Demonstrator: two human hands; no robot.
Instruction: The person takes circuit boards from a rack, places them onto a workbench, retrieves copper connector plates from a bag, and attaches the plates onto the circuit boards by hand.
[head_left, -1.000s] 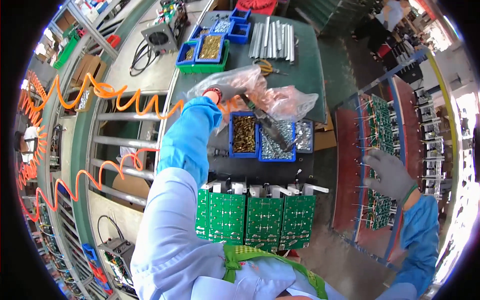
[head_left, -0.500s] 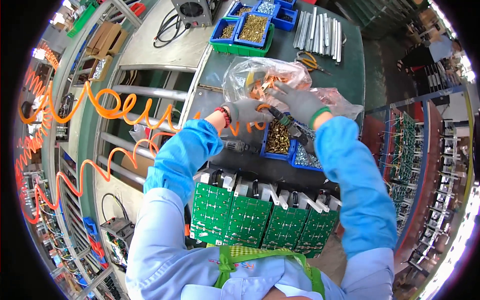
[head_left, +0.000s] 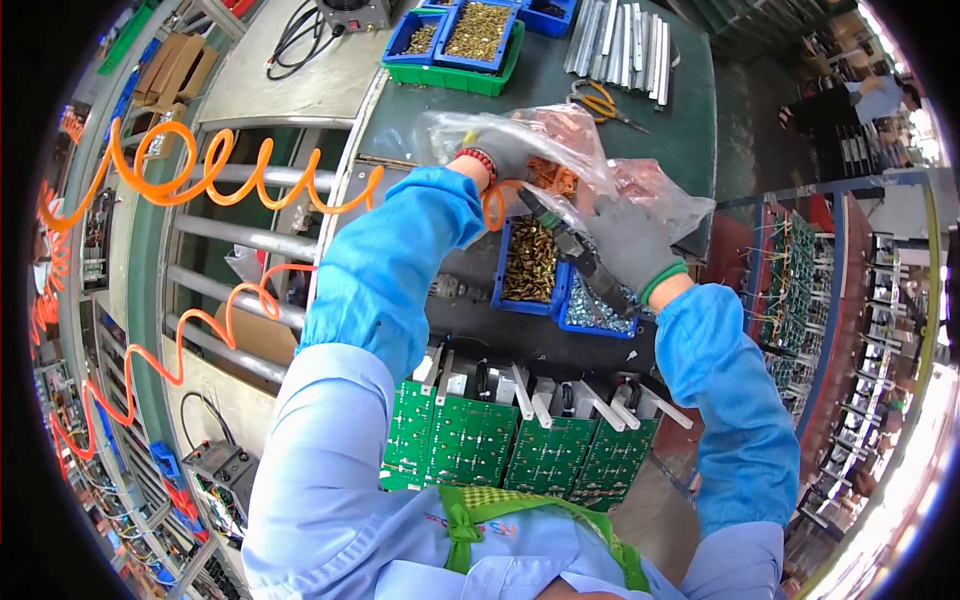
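A clear plastic bag [head_left: 455,128] with copper-coloured metal pieces [head_left: 552,178] in it lies open on the workbench. My left hand [head_left: 505,155], in a grey glove, reaches into the bag's mouth; its fingers are hidden by plastic and copper pieces. My right hand [head_left: 632,240], also gloved, is at the bag's near right edge with its fingers bent onto the plastic. Beside it, a dark air-driven screwdriver [head_left: 568,242] on a coiled orange hose [head_left: 225,165] lies slantwise over a blue bin of brass fasteners [head_left: 528,262] and a blue bin of silver screws [head_left: 597,306].
Green circuit boards [head_left: 470,440] with white brackets line the bench's near edge. At the back are blue bins of brass parts [head_left: 475,32] on a green tray [head_left: 455,78], yellow-handled pliers [head_left: 600,103] and silver metal bars [head_left: 620,45]. A roller conveyor [head_left: 235,238] runs on the left.
My left hand has moved up from beside the screwdriver into the bag. My right hand has drawn back toward me from the copper pieces to the bag's near edge. The view has shifted slightly.
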